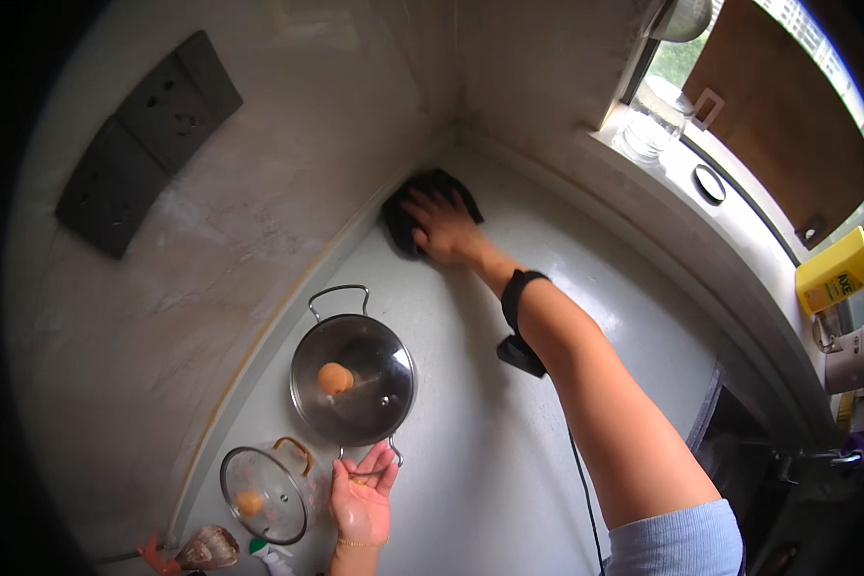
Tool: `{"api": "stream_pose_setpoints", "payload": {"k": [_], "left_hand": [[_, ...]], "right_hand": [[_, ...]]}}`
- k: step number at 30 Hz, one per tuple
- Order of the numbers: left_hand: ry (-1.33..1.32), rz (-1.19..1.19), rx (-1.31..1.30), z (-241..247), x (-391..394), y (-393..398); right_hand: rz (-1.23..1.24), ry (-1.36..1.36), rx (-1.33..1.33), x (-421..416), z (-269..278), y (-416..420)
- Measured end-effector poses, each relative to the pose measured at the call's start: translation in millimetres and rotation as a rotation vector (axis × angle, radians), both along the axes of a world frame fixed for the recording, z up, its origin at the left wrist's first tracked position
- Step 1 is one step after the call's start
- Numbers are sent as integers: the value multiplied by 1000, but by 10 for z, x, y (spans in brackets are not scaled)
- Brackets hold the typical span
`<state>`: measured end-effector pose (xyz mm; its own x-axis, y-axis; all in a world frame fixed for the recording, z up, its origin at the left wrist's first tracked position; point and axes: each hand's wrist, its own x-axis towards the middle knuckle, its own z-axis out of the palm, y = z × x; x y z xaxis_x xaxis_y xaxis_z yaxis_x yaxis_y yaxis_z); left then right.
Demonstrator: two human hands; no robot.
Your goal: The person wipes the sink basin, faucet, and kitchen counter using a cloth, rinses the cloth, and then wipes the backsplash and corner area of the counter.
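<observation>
A steel two-handled pot with a domed glass lid stands on the pale countertop. Its lid knob is round and orange-brown. My left hand is palm up, its fingers hooked around the pot's near wire handle. Far forward, near the corner of the walls, my right hand presses flat with spread fingers on a dark cloth. The cloth lies bunched on the counter. A black strap with a small dark device goes around my right forearm.
Left of my left hand is a glass pot with a tilted glass lid. A spray bottle and a shell-like object lie nearby. A cable crosses the counter. A glass jar and yellow AXE bottle line the sill.
</observation>
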<state>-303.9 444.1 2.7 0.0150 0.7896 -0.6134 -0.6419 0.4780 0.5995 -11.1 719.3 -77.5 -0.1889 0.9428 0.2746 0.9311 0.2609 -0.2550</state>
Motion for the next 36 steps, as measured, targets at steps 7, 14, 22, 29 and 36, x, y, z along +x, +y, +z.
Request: {"api": "stream_pose_setpoints", "payload": {"k": [7, 14, 22, 29, 36], "left_hand": [[50, -11, -13, -53, -28, -12], [28, 37, -48, 21, -85, -2], [-121, -10, -31, 13, -53, 53], [-219, -40, 30, -11, -76, 60], [-175, -53, -14, -24, -82, 51]], "right_hand": [[-157, -182, 85, 880, -62, 607], [-204, 53, -113, 955, 224, 247], [-441, -43, -36, 1870, 341, -1932], [-715, -193, -18, 2592, 142, -3327], [-861, 62, -221, 2317, 1034, -2685]]}}
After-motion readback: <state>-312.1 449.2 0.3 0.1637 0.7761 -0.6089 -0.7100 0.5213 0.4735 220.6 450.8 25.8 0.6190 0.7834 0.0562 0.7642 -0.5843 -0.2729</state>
